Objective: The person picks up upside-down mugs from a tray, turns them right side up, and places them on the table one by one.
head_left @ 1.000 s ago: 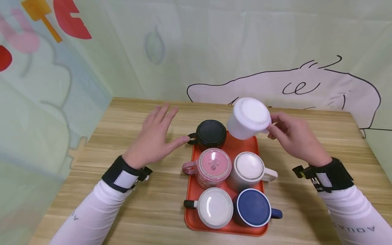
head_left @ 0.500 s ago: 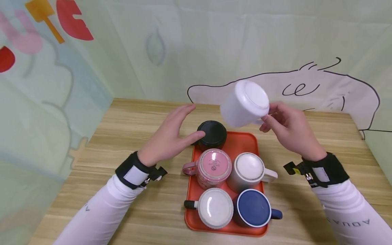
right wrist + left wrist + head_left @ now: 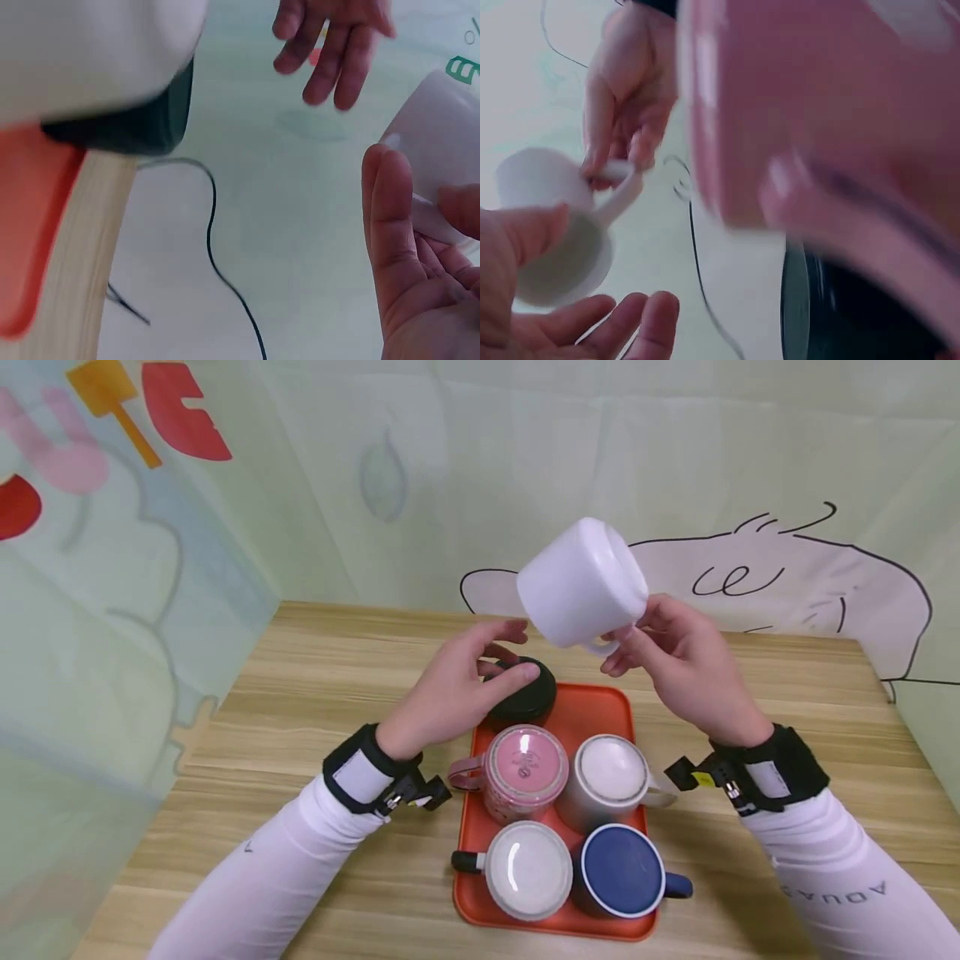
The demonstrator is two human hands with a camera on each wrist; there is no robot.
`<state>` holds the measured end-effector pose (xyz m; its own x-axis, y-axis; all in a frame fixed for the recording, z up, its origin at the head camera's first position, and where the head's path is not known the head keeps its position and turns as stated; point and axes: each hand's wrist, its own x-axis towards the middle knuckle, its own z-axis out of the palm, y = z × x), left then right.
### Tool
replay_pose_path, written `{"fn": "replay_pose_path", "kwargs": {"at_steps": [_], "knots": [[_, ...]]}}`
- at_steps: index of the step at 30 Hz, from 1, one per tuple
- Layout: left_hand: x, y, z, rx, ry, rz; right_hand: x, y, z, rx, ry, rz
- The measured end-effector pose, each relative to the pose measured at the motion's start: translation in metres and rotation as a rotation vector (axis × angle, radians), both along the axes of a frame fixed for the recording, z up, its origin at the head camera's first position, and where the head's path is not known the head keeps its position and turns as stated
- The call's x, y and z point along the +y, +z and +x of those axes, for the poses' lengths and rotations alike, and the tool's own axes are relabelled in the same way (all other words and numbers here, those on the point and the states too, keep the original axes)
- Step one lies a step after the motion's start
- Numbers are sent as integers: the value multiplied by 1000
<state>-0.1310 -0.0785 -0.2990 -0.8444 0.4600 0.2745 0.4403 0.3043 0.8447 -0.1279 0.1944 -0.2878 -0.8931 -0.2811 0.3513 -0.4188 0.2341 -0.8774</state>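
A white mug (image 3: 573, 585) is held tilted above the far end of the red tray (image 3: 596, 706), its base toward the upper right. My right hand (image 3: 693, 672) pinches it near its handle; in the left wrist view the mug's mouth (image 3: 566, 262) faces the left hand. My left hand (image 3: 457, 685) reaches in from the left with fingers apart and slightly bent, below and left of the mug. That hand overlaps the upside-down black mug (image 3: 528, 703) in the head view, hiding part of it. In the right wrist view the held mug (image 3: 442, 135) lies beside the right fingers.
Upside down on the tray also stand a pink mug (image 3: 525, 768), a pale mug (image 3: 611, 768), a white mug with a black handle (image 3: 528, 868) and a blue mug (image 3: 622, 868). Under them is a wooden table (image 3: 300, 685), with a printed cloth (image 3: 465, 468) behind.
My right hand has lifted the white mug up and leftward, tilting it further. The left hand has moved right, from beside the black mug to over it, close to the white mug.
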Motion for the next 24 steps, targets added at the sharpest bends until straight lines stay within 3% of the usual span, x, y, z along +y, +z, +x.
{"fn": "replay_pose_path", "kwargs": {"at_steps": [11,17,24], "knots": [[31,1,5,-181,-29,282,-28,6,8,-112,162,-273],[36,2,7,-140,34,381,-40,4,9,-128,207,-350],[35,3,5,-60,117,398,-48,0,9,-172,216,-398]]}}
